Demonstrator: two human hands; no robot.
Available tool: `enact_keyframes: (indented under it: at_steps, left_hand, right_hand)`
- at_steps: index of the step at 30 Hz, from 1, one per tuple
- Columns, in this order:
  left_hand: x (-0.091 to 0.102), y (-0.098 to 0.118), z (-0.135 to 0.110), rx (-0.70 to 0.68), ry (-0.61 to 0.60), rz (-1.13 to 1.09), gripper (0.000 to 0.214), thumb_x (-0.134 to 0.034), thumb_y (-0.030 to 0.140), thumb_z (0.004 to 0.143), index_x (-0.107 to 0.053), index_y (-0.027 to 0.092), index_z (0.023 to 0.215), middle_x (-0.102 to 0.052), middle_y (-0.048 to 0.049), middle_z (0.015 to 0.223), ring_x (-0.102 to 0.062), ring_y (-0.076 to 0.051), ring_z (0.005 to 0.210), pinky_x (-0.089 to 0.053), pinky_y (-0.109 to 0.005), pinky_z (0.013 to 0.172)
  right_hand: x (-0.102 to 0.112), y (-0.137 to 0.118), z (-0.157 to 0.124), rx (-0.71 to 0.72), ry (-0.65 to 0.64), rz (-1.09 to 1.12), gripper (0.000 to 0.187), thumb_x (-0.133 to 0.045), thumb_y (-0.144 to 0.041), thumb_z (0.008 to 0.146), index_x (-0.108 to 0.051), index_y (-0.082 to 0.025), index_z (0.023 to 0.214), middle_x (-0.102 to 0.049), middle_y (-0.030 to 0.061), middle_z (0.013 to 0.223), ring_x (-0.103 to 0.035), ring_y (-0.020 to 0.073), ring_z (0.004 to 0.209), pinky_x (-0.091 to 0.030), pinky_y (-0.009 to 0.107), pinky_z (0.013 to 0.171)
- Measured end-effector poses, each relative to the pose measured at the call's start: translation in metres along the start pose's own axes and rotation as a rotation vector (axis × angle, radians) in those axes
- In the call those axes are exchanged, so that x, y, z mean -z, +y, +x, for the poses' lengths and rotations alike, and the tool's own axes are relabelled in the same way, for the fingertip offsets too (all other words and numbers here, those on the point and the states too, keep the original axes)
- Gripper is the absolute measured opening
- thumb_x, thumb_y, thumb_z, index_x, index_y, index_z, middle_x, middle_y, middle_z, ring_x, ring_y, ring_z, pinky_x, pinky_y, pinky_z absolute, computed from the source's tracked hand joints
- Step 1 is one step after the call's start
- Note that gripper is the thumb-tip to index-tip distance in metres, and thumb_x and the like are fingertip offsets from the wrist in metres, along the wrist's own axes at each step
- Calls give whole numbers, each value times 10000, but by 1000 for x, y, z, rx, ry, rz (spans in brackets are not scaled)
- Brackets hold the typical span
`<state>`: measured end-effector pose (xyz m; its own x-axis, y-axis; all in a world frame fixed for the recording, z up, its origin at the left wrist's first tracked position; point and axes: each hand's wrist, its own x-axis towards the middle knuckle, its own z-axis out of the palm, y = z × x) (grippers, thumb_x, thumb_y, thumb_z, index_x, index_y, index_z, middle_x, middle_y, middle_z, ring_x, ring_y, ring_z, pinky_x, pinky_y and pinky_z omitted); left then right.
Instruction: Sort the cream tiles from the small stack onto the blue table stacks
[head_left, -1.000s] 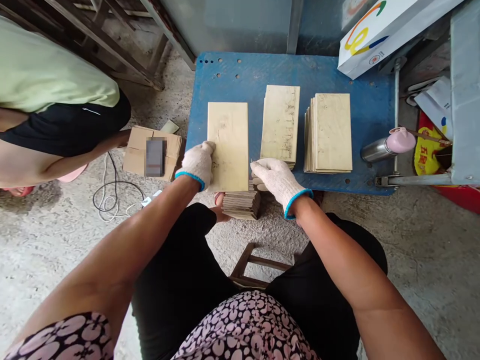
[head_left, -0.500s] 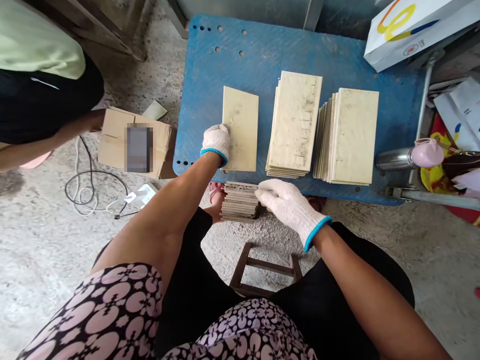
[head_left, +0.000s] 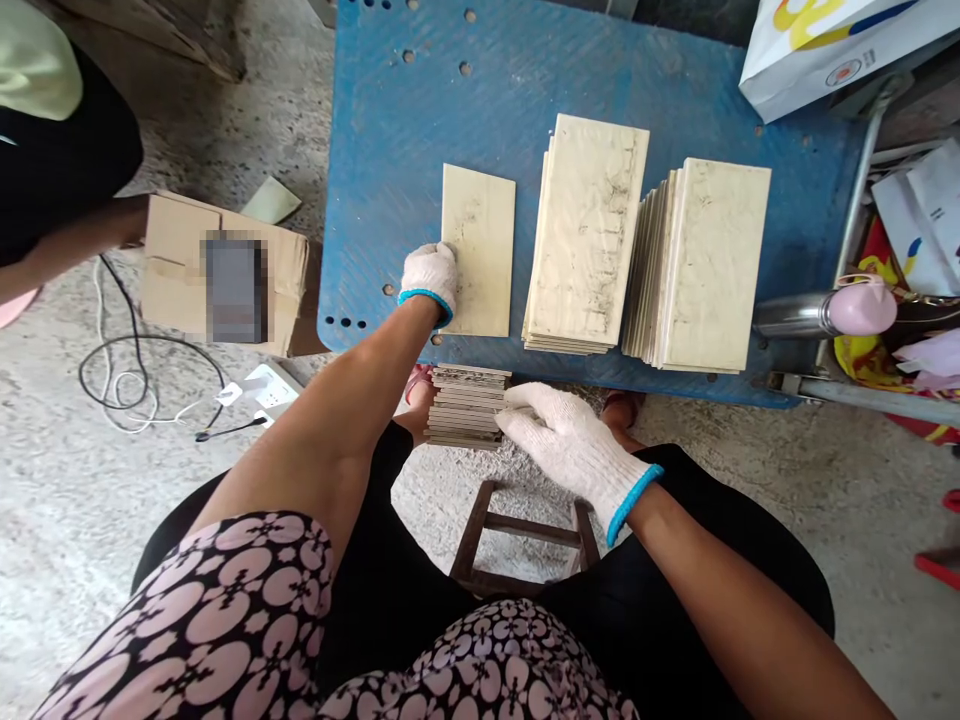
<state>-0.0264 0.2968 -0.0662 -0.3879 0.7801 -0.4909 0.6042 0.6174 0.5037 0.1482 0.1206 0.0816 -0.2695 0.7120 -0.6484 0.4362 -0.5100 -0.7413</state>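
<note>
My left hand (head_left: 430,277), in a white knit glove with a blue cuff, is closed at the left edge of a flat cream board (head_left: 484,250) on the blue table. Its fingertips are hidden. Below the table's near edge, my right hand (head_left: 559,430), gloved the same way, is open with fingers extended. The fingertips are at the right side of a low stack of thin boards (head_left: 465,408); whether they touch it I cannot tell. Right of the single board lie a stack of cream boards (head_left: 585,230) with dark marks and a leaning row of similar boards (head_left: 712,265).
The blue table (head_left: 405,130) bears a steel flask (head_left: 795,316) with a pink lid and a white paper bag (head_left: 832,60). A cardboard box (head_left: 176,260), cables and a power strip (head_left: 270,392) are on the left floor near another person. A wooden stool (head_left: 525,528) stands between my legs.
The view has shifted, bringing the table closer. My right hand sits slightly lower beside the low stack, its fingers a little more spread. My left hand stays at the single board's edge.
</note>
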Motion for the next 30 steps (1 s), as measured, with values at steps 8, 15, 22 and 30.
enact_keyframes:
  at_steps: [8,15,22,30]
  left_hand:
    - [10,0,-11,-143,31,227,267,-506,336,849,-713,214,965,-679,-134,1082,-594,-345,1094,-476,-478,958]
    - [31,-1,-16,-242,78,236,296,-433,347,906,-632,170,1035,-652,-49,999,-600,-183,990,-463,-324,845]
    - [19,-8,-52,-152,-28,395,744,-732,552,670,-513,156,1261,-532,-223,1239,-543,-415,1140,-469,-521,908]
    - [-17,-4,-82,-238,7,483,1037,-817,559,524,-381,130,1361,-426,-201,1304,-432,-408,1229,-343,-508,1078]
  right_hand:
    - [-2,-3,0,-42,-12,-84,331,-570,-415,927,-652,-211,1175,-714,73,1134,-644,233,1100,-460,352,956]
    - [-3,-6,-3,-41,-5,-152,362,-546,-439,921,-645,-212,1185,-709,92,1145,-645,268,1111,-464,383,955]
    - [-10,-13,-8,-39,-55,-266,327,-537,-418,915,-639,-205,1142,-692,135,1172,-633,321,1132,-466,423,929]
    - [-12,-7,-8,-23,-64,-332,321,-534,-445,925,-613,-215,1134,-694,122,1140,-638,300,1098,-469,390,867]
